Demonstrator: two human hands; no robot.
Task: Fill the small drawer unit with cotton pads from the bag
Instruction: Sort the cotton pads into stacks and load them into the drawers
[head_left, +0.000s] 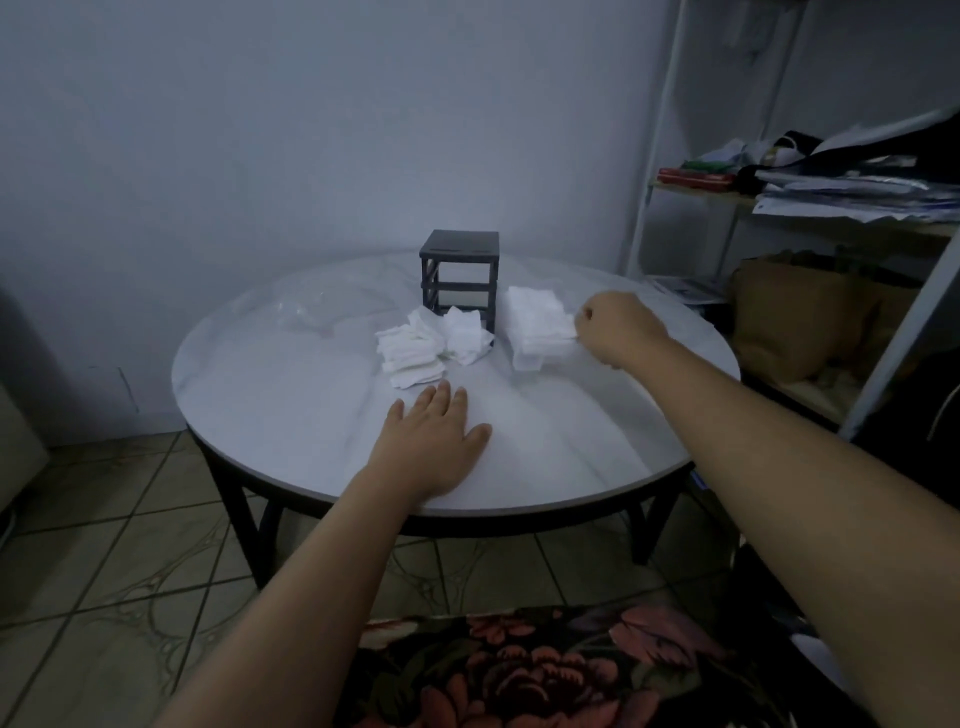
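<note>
Head view: the right hand (618, 330), fingers curled, pinches the near edge of a white stack of pads (537, 332) on a round table (571, 447). Just left of that stack stands the dark drawer unit (459, 275). Loose pads (415, 351) lie further left. The left hand (436, 441) rests flat on the table, fingers straight, nearer the person.

We pinch the stack of cotton pads (537, 332) with our right hand (618, 327); left of that grip stands the drawer unit (460, 273), our left hand (434, 441) flat on the table (311, 415).
</note>
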